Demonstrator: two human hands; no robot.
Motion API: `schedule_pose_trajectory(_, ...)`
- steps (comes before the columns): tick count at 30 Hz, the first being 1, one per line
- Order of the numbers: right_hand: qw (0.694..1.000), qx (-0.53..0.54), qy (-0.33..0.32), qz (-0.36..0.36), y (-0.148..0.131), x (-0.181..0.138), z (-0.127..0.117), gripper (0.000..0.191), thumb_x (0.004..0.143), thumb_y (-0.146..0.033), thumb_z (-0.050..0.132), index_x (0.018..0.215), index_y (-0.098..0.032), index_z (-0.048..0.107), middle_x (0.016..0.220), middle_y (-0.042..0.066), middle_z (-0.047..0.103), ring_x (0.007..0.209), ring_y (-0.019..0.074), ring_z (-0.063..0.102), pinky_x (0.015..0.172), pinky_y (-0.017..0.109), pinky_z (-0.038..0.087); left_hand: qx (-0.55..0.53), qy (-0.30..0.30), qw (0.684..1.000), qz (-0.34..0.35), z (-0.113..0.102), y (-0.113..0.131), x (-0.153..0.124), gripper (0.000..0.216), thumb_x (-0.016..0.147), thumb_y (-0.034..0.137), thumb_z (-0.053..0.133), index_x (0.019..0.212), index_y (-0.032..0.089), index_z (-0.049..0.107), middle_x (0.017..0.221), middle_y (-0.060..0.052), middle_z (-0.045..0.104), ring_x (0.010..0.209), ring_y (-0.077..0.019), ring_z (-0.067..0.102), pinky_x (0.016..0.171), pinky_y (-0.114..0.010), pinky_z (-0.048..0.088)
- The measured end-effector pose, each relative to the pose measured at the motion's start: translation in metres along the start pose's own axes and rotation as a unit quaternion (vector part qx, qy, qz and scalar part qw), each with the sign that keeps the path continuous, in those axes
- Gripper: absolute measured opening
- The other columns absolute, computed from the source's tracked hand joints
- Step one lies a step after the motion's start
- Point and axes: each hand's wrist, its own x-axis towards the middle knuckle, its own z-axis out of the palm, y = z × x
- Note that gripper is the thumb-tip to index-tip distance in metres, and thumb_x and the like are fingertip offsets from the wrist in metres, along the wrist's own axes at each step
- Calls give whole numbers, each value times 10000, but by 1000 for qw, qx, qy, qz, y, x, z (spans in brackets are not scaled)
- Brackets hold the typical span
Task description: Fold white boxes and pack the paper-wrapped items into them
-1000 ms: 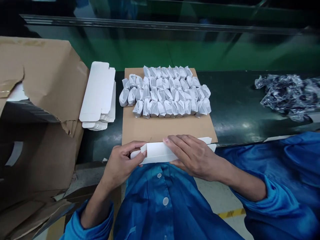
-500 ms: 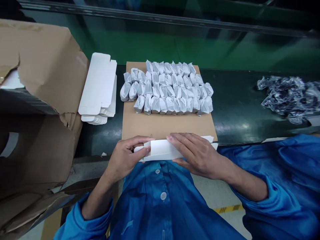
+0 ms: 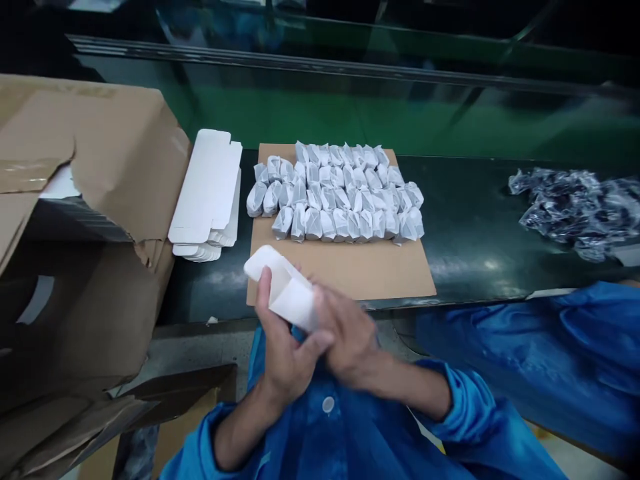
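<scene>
Over the near edge of the worktop (image 3: pixel 475 233), I am holding a white box (image 3: pixel 296 303) slantwise, its flapped end pointing up to the left. My left grip (image 3: pixel 285 360) is closing round the box from below, one fingertip lying near the rounded flap. My right grip (image 3: pixel 347 333) is blurring, but its fingers are wrapping the other end, so both grips are clasping the same box. Just past it a cardboard sheet (image 3: pixel 340 267) is lying flat, and wrapped packets (image 3: pixel 340 200) are standing on it in close rows. Left of the sheet, white blanks (image 3: pixel 205 193) are lying stacked between it and a torn carton (image 3: pixel 120 147). Well off to the right, clear plastic (image 3: pixel 575 207) is lying crumpled on the worktop, and nearer me blue cloth (image 3: pixel 550 360) is hanging in folds.
</scene>
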Motion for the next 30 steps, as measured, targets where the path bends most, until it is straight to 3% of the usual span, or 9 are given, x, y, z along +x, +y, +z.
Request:
schedule_pose_trajectory(3, 980, 181, -79, 16, -12, 5, -2, 642, 973, -445, 514, 1487, -90, 365, 1273, 195, 635, 1185, 266, 620, 931, 380, 563, 118, 34, 991, -46, -3, -3, 7, 753, 802, 377, 751, 1453, 250, 397, 1312, -127, 614, 990, -223, 706, 856, -359, 588)
schedule_pose_trajectory(6, 948, 302, -65, 76, 0, 23, -14, 479, 937, -450, 599, 1328, -175, 571, 1108, 113, 658, 976, 186, 647, 810, 306, 569, 181, -39, 983, -3, -15, -2, 14, 646, 740, 343, 793, 1327, 246, 541, 1297, -87, 618, 1057, -226, 674, 833, -309, 575)
schedule_pose_trajectory(9, 917, 381, -110, 40, 17, 38, -17, 293, 953, -371, 589, 1142, -174, 696, 952, 72, 631, 835, 150, 607, 723, 284, 537, 176, -76, 981, 39, -22, -1, 15, 477, 772, 309, 748, 1215, 242, 581, 1147, -42, 678, 990, -191, 686, 807, -285, 563)
schedule_pose_trajectory(11, 882, 451, -114, 75, 25, 43, -15, 295, 950, -350, 603, 1173, -176, 684, 931, 51, 640, 812, 132, 604, 704, 269, 529, 177, -94, 980, 8, -26, 0, 15, 357, 787, 318, 728, 1106, 230, 593, 990, -16, 697, 839, -169, 695, 711, -270, 558)
schedule_pose_trajectory(15, 768, 566, -21, 299, 33, 55, -6, 281, 968, -405, 561, 1031, -162, 688, 784, -2, 628, 644, 88, 582, 584, 220, 496, 171, -147, 970, -89, -29, 4, 19, 322, 778, 352, 725, 1020, 224, 555, 812, 19, 660, 591, -135, 626, 541, -253, 505)
schedule_pose_trajectory(19, 687, 632, -145, 328, 24, 70, 0, 387, 866, -503, 671, 718, -150, 614, 685, -13, 597, 604, 94, 561, 561, 224, 484, 212, -152, 965, -38, -28, 8, 22, 303, 759, 337, 713, 969, 224, 526, 850, 7, 642, 632, -142, 620, 543, -251, 477)
schedule_pose_trajectory(21, 712, 609, -168, 307, 17, 73, -1, 331, 806, -457, 751, 757, -148, 641, 764, 1, 637, 670, 102, 584, 608, 229, 496, 240, -142, 960, -16, -27, 6, 21, 320, 770, 341, 705, 988, 221, 503, 837, 10, 622, 638, -150, 620, 539, -254, 466)
schedule_pose_trajectory(26, 848, 474, -108, 210, 7, 67, -6, 121, 862, -256, 714, 910, -146, 732, 865, 40, 697, 803, 134, 644, 725, 260, 525, 188, -80, 975, 91, -21, -6, 12, 569, 752, 280, 758, 1199, 225, 411, 1044, -37, 598, 842, -172, 674, 674, -270, 528)
schedule_pose_trajectory(30, 874, 463, -75, 128, 8, 63, -7, 105, 885, -212, 691, 920, -124, 738, 881, 60, 715, 830, 134, 669, 751, 258, 553, 137, -78, 984, 82, -19, -7, 9, 940, 777, 254, 755, 1495, 244, 148, 1042, -45, 616, 899, -181, 675, 735, -288, 553)
